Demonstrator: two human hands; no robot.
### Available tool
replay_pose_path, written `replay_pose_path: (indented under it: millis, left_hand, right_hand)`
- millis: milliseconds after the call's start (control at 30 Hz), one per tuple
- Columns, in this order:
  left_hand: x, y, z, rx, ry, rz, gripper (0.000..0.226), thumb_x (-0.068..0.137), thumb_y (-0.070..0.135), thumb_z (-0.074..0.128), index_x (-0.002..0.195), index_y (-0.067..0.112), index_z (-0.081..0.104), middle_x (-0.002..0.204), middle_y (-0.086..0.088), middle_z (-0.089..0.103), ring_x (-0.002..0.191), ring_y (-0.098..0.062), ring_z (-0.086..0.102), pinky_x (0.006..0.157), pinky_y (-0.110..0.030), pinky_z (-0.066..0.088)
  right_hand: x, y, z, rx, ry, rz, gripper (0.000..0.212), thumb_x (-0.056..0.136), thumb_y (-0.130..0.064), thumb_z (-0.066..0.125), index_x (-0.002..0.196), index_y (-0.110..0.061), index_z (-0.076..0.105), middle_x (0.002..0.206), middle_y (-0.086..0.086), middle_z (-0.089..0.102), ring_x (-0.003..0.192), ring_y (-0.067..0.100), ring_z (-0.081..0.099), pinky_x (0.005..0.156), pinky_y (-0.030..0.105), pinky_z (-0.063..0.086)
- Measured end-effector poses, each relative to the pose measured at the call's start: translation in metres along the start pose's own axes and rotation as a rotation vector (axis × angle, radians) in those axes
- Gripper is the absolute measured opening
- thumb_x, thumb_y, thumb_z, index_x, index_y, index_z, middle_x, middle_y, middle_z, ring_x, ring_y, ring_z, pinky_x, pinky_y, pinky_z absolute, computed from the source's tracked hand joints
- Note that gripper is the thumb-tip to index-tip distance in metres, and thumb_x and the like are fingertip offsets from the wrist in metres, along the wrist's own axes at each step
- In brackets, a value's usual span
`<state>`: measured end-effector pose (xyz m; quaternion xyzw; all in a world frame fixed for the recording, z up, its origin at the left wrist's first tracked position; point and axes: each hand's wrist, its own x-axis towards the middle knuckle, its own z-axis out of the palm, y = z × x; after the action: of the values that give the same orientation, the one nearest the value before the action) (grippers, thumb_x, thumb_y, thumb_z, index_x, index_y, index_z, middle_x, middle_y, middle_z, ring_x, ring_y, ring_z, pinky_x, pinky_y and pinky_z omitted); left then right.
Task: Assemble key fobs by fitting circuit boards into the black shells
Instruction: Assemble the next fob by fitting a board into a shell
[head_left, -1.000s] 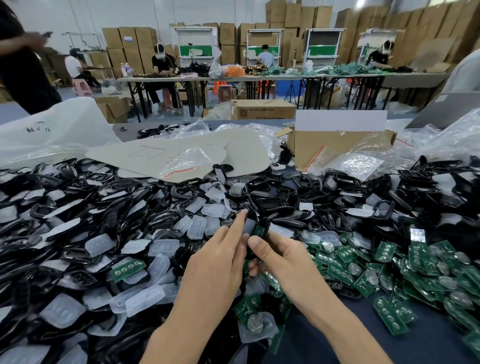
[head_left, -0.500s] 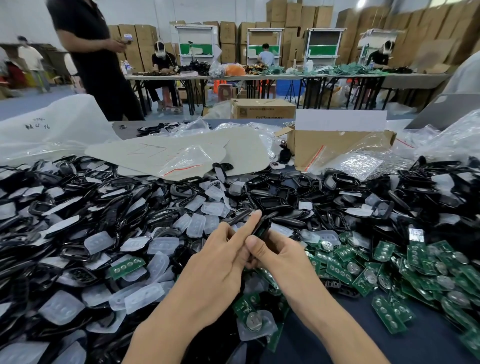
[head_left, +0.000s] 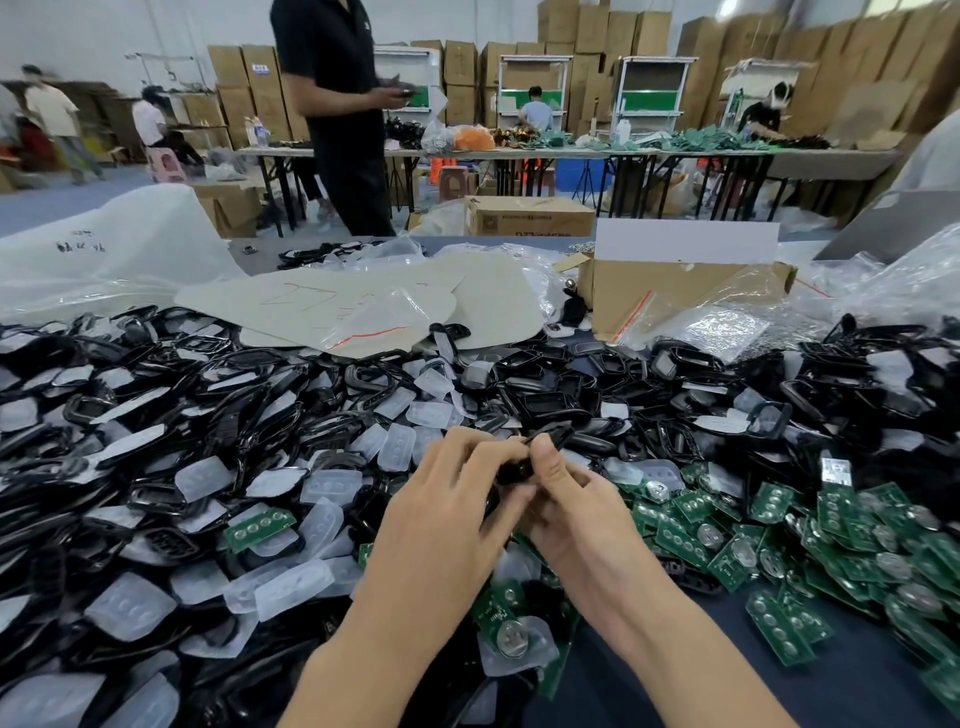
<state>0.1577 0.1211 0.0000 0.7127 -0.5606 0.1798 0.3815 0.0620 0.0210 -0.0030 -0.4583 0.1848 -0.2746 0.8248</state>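
- White wall (head_left: 104, 31) at far left; bright light (head_left: 730, 6) at top right.
- Brown cartons (head_left: 597, 31) stacked high along the back.
- White racks (head_left: 652, 88) with green panels stand before them.
- Long tables (head_left: 571, 152) on black folding legs cross mid-room.
- Blue-grey floor (head_left: 78, 200); 1 pink stool (head_left: 166, 163) at left.
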Motion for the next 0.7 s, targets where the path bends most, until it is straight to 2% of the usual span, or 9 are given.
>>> replay_pose_path:
  millis: [67,133,233,400,600,700]
  left_hand:
    - [-0.002,0.001,0.004,0.021,0.057,0.025,0.022,0.094,0.03,0.062,0.113,0.019,0.062,0.105,0.007,0.057,0.093,-0.013,0.061,0.07,-0.032,0.056]
    - [-0.003,0.001,0.007,0.009,0.079,0.018,0.02,0.096,0.029,0.059,0.113,0.018,0.062,0.104,0.008,0.056,0.095,-0.014,0.059,0.074,-0.031,0.053]
    - [-0.003,0.001,0.009,-0.018,0.088,-0.019,0.024,0.099,0.034,0.05,0.113,0.019,0.062,0.103,0.007,0.055,0.095,-0.014,0.057,0.076,-0.03,0.049]
    - [-0.003,0.002,0.012,-0.005,0.142,-0.015,0.024,0.099,0.03,0.051,0.108,0.013,0.067,0.096,0.003,0.057,0.089,-0.018,0.057,0.074,-0.032,0.05]
    - [-0.003,0.003,0.013,-0.054,0.127,-0.037,0.025,0.1,0.032,0.051,0.111,0.015,0.065,0.101,0.003,0.056,0.092,-0.017,0.06,0.07,-0.035,0.055]
    - [-0.003,0.002,0.013,-0.073,0.136,-0.033,0.02,0.099,0.032,0.051,0.112,0.021,0.061,0.102,0.004,0.054,0.092,-0.017,0.06,0.068,-0.036,0.056]
  right_hand:
    - [-0.001,0.001,0.002,0.022,-0.013,0.029,0.05,0.081,-0.047,0.074,0.105,-0.003,0.077,0.106,0.018,0.074,0.098,0.031,0.068,0.094,0.04,0.058]
    - [-0.001,0.001,0.004,0.052,-0.018,0.046,0.048,0.08,-0.046,0.075,0.102,-0.003,0.077,0.098,0.016,0.073,0.093,0.028,0.068,0.087,0.033,0.059]
    - [0.0,0.0,0.005,0.108,-0.008,0.047,0.053,0.078,-0.045,0.075,0.104,0.001,0.076,0.105,0.02,0.073,0.097,0.027,0.069,0.085,0.03,0.06]
    - [0.0,-0.001,0.005,0.126,-0.008,0.045,0.048,0.08,-0.043,0.074,0.1,0.001,0.078,0.113,0.021,0.073,0.1,0.024,0.07,0.089,0.029,0.059]
    - [0.0,-0.002,0.005,0.139,0.043,0.055,0.044,0.078,-0.041,0.077,0.097,-0.002,0.078,0.096,0.016,0.074,0.084,0.02,0.072,0.075,0.024,0.06]
    - [-0.002,-0.003,0.006,0.15,0.033,0.076,0.05,0.079,-0.042,0.076,0.104,0.002,0.076,0.108,0.023,0.074,0.092,0.024,0.073,0.076,0.024,0.059]
